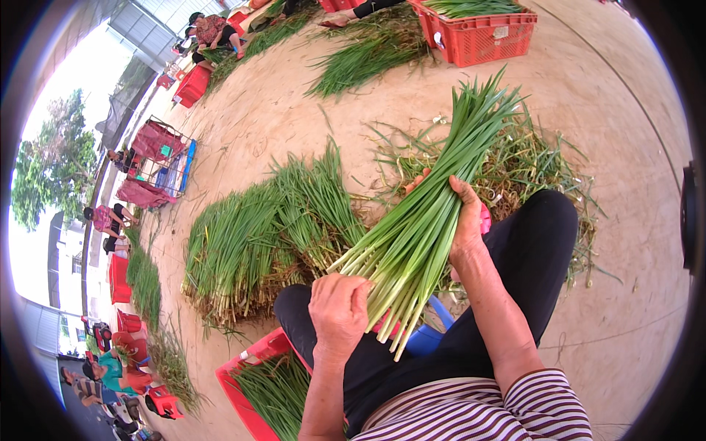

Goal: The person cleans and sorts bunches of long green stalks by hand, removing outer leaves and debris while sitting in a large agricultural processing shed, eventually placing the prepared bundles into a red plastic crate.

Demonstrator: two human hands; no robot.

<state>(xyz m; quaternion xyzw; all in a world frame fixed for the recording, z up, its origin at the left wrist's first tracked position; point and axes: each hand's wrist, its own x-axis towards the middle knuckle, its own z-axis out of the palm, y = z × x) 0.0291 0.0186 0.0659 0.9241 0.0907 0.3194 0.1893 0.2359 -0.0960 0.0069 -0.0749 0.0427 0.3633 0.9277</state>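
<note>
My right hand (468, 215) is wrapped round the middle of a bunch of long green leafy stalks, which look like garlic chives or green garlic (424, 215). The pale stem ends point down towards my lap, and the leaf tips reach up and away. My left hand (339, 308) is curled at the pale stems on the bunch's left edge; its fingertips are hidden, so its hold cannot be told. Left of the bunch lies a large pile of the same stalks (248, 237) with brown roots. Beyond my right knee is a heap of trimmings (513, 171).
A red plastic crate (245, 380) with greens stands by my left leg. Another red crate (480, 41) stands at the top right, beside more loose greens (364, 60). Something blue (427, 336) shows between my legs. Several people sit by piles and crates farther off at the left.
</note>
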